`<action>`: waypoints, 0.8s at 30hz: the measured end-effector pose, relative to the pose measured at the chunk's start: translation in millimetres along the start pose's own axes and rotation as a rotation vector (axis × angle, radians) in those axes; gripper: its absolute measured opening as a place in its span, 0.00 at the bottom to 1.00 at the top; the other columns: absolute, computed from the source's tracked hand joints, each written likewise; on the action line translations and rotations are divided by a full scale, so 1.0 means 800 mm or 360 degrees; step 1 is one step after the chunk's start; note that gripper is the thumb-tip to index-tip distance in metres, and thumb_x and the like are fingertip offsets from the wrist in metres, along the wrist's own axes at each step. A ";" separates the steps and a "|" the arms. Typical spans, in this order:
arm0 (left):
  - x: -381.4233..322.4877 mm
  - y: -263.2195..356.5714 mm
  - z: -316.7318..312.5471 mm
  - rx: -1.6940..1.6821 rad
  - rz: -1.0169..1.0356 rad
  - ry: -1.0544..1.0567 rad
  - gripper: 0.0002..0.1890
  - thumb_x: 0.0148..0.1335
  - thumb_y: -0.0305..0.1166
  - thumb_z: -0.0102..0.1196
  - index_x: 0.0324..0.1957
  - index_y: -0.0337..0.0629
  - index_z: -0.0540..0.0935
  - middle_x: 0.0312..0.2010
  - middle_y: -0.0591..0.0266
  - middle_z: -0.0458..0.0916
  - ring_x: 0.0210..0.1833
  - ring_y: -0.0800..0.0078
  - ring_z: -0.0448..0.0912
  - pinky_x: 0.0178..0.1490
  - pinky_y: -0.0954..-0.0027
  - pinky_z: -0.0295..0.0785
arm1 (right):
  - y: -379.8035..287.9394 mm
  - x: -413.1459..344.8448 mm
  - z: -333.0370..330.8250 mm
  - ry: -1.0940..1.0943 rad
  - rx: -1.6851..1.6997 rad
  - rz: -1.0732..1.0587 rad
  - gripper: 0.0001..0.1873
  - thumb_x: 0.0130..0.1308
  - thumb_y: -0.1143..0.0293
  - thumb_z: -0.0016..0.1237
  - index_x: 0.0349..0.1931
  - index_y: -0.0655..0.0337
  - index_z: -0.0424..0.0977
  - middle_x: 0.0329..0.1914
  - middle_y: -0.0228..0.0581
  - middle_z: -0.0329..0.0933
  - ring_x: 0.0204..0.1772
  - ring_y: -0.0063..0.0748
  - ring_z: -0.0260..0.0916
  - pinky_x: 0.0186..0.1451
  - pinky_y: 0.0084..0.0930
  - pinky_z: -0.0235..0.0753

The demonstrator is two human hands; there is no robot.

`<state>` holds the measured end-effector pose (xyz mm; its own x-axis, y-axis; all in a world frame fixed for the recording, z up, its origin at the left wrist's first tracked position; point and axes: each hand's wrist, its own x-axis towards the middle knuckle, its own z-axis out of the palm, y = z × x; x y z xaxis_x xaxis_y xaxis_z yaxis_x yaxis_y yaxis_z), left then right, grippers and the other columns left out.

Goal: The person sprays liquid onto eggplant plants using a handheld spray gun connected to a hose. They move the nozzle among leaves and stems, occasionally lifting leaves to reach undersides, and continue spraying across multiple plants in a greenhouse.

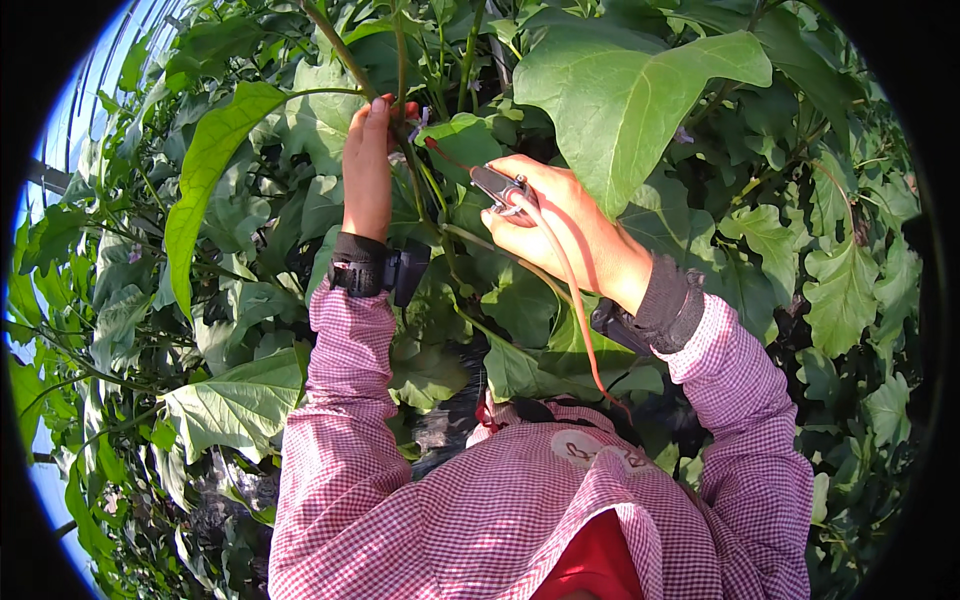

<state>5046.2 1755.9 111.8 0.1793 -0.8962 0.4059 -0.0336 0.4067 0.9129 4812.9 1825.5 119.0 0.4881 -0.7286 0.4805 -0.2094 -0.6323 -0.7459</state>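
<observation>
Near the top centre, my left hand (pixel 370 161) is at the upright plant stem (pixel 411 161), its fingers curled behind it where red shows; what they grip is partly hidden. My right hand (pixel 564 225), to the right of the stem, is closed around a metal-bodied hand tool (pixel 495 186) whose exact kind I cannot tell. A thin reddish tip (pixel 442 148) reaches from it towards the stem. From its near end a pinkish-orange tube or cord (pixel 574 289) runs down to my checked smock. A pale purple flower (pixel 421 124) is just right of my left fingers.
A broad leaf (pixel 637 97) hangs above my right hand, and a long curled leaf (pixel 210 180) hangs left of my left hand. A brown branch (pixel 517 259) crosses below the right hand. Dense foliage surrounds both arms; a greenhouse frame (pixel 49 176) shows at far left.
</observation>
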 end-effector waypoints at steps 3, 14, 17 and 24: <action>-0.001 -0.001 0.000 0.0046 -0.0007 0.0019 0.23 0.77 0.47 0.42 0.55 0.35 0.77 0.46 0.62 0.84 0.48 0.77 0.78 0.56 0.73 0.69 | 0.005 -0.002 0.001 0.0049 -0.0048 -0.0158 0.19 0.63 0.75 0.58 0.54 0.68 0.71 0.29 0.31 0.69 0.31 0.19 0.66 0.36 0.22 0.72; -0.046 0.005 0.012 0.0158 0.0207 0.0600 0.23 0.75 0.38 0.52 0.63 0.33 0.68 0.60 0.54 0.72 0.62 0.69 0.71 0.67 0.69 0.63 | -0.004 -0.088 -0.093 0.0058 -0.0228 0.0137 0.18 0.60 0.68 0.61 0.47 0.67 0.75 0.25 0.35 0.77 0.27 0.24 0.74 0.33 0.24 0.75; -0.062 0.010 0.025 0.0355 0.0264 0.0707 0.16 0.71 0.31 0.54 0.56 0.33 0.72 0.53 0.58 0.76 0.54 0.72 0.73 0.63 0.70 0.65 | 0.005 -0.123 -0.126 0.0139 -0.0053 0.0261 0.19 0.61 0.68 0.61 0.49 0.67 0.74 0.26 0.29 0.75 0.27 0.16 0.70 0.31 0.21 0.72; -0.092 0.001 0.136 0.0318 0.0090 0.0053 0.07 0.70 0.26 0.55 0.47 0.35 0.78 0.40 0.67 0.80 0.44 0.81 0.75 0.52 0.76 0.69 | 0.017 -0.209 -0.221 0.0332 0.0076 0.0462 0.22 0.62 0.68 0.61 0.54 0.66 0.73 0.27 0.30 0.75 0.28 0.20 0.71 0.33 0.21 0.73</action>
<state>4925.8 1803.1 87.5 0.2040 -0.8653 0.4579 -0.2384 0.4098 0.8805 4578.7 1892.4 110.0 0.2296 -0.9173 0.3254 -0.2718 -0.3815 -0.8835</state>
